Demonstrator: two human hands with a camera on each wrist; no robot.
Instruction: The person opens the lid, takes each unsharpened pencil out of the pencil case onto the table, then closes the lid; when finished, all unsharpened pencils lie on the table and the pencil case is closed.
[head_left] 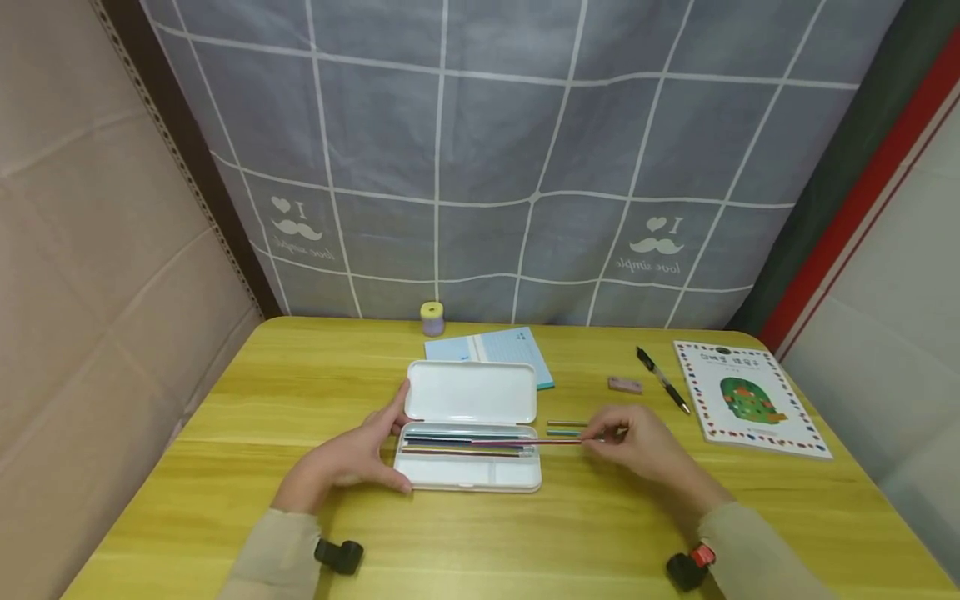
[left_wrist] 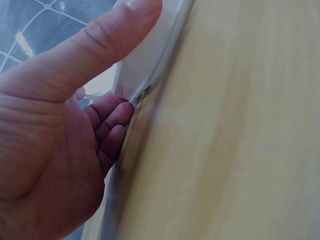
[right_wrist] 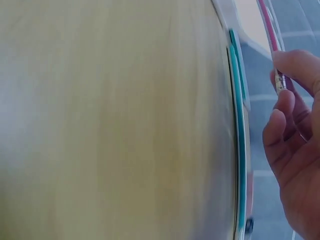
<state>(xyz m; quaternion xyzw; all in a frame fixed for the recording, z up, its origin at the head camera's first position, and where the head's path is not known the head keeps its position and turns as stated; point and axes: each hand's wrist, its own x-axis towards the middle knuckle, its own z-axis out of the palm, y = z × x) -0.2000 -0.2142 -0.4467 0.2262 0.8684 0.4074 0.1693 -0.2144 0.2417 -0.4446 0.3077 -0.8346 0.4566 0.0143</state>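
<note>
A white pencil case [head_left: 468, 475] lies on the table with its lid [head_left: 471, 392] raised at the back. Several pencils [head_left: 442, 450] lie side by side in its rear part. My left hand [head_left: 360, 454] grips the case's left end, thumb at the front corner and fingers by the lid; in the left wrist view the fingers [left_wrist: 112, 120] curl against its edge. My right hand [head_left: 633, 437] pinches the right end of a red pencil [head_left: 555, 442], whose other end is over the case. In the right wrist view the red pencil [right_wrist: 269, 25] sits between thumb and fingers.
Two more pencils, one teal [head_left: 562, 432], lie on the table beside my right hand. Behind the lid is a light blue notebook [head_left: 517, 346], with a yellow-topped small container [head_left: 432, 318] further back. An eraser [head_left: 625, 384], a black pen [head_left: 663, 380] and a picture-covered book [head_left: 752, 400] lie on the right.
</note>
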